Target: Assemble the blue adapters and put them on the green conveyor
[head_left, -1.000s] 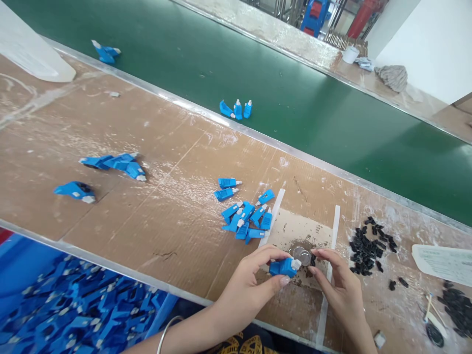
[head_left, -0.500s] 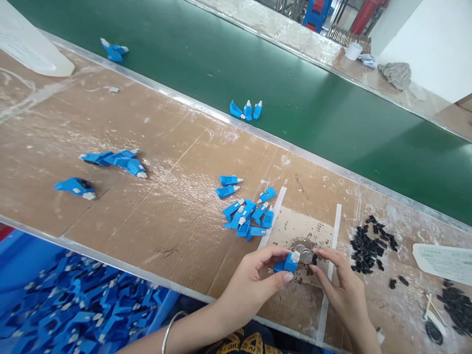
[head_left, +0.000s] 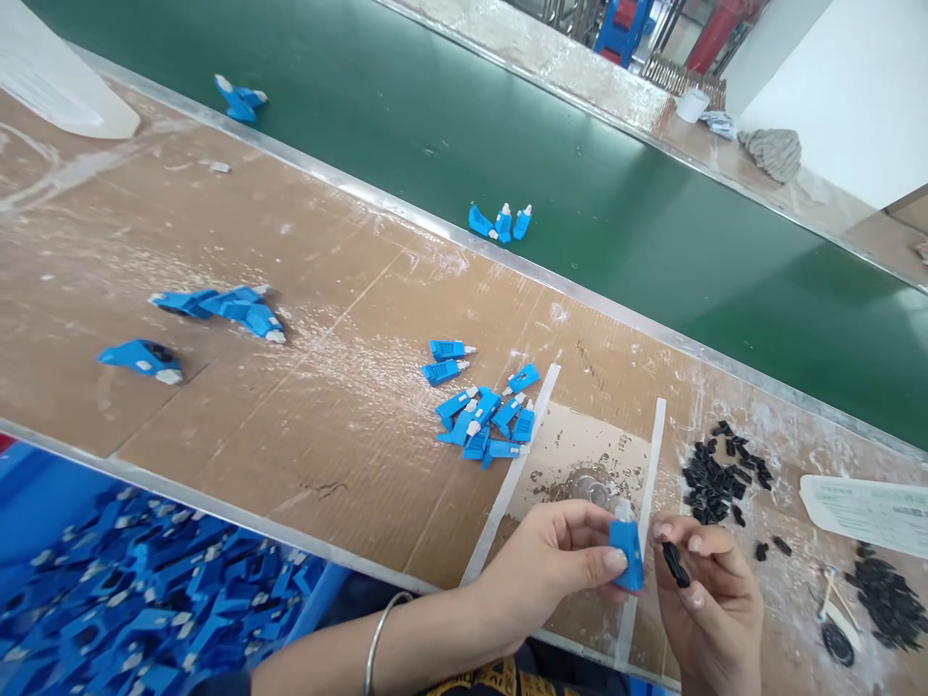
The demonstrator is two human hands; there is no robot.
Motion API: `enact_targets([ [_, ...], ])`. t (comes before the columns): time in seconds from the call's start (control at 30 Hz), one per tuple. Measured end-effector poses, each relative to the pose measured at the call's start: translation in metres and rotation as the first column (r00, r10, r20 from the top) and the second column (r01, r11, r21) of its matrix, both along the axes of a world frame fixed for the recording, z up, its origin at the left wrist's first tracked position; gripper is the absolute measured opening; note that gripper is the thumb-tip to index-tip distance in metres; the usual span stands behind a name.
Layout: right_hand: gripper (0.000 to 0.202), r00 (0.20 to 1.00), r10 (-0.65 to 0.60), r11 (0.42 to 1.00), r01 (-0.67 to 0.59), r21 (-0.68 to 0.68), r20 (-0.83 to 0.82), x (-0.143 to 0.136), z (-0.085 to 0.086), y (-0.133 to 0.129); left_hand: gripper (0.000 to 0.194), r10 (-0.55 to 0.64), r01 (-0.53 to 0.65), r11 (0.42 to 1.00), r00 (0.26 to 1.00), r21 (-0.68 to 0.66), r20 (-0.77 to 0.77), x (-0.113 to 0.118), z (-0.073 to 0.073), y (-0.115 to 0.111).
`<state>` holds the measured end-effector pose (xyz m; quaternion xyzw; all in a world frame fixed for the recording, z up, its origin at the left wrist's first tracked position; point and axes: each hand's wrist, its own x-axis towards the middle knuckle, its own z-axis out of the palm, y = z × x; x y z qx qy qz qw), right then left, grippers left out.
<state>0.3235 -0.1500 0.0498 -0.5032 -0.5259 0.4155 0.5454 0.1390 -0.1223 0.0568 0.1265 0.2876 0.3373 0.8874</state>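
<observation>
Between the thumb and fingers of my left hand (head_left: 555, 565) is a blue plastic part (head_left: 626, 553), held upright with its white tip pointing up. Just to its right, my right hand (head_left: 714, 594) pinches a small black plastic piece (head_left: 675, 565); the two parts are apart. Beyond my hands, a wet patch of clear liquid (head_left: 589, 488) lies on a pale card (head_left: 630, 449) between two white strips. Several more blue parts with white tips (head_left: 484, 416) lie in a loose group left of the card. A pile of small black pieces (head_left: 714, 481) lies to the right.
A green conveyor belt (head_left: 623, 222) runs along the far side, carrying several blue parts (head_left: 503, 222). At lower left stands a blue bin (head_left: 319, 590) full of blue parts. Farther right are a white plastic sheet (head_left: 862, 512), another black pile (head_left: 890, 597) and thin sticks (head_left: 827, 592).
Both hands have moved right and nearer my body, away from the wet patch. The blue part has turned upright, and the black piece shows more clearly. Blue parts on the belt have shifted right.
</observation>
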Motion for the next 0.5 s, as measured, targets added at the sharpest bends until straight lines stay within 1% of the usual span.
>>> enact_targets([
  [0.1,0.019,1.000,0.023,1.000,-0.023,0.014,0.003,-0.003,0.001,0.000,0.039,0.005,-0.005,1.000,0.999,-0.001,0.044,0.005,0.000,-0.002],
  [0.27,0.011,0.995,0.052,0.997,-0.057,0.059,0.086,-0.003,0.002,-0.002,0.043,0.003,-0.002,1.000,0.999,-0.022,0.044,0.004,0.001,-0.001],
  [0.37,0.007,0.977,0.086,0.991,-0.103,0.081,0.197,0.001,0.004,0.000,0.043,-0.003,0.004,0.999,1.000,-0.033,0.031,0.003,0.002,0.001],
  [0.43,0.006,0.949,0.117,0.981,-0.156,0.112,0.293,0.003,0.007,0.003,0.043,-0.005,0.006,1.000,1.000,-0.030,0.011,0.003,0.003,0.001],
  [0.5,0.012,0.906,0.130,0.963,-0.212,0.165,0.403,0.004,0.012,0.005,0.044,-0.003,0.003,1.000,1.000,-0.022,-0.006,0.002,0.002,0.001],
])
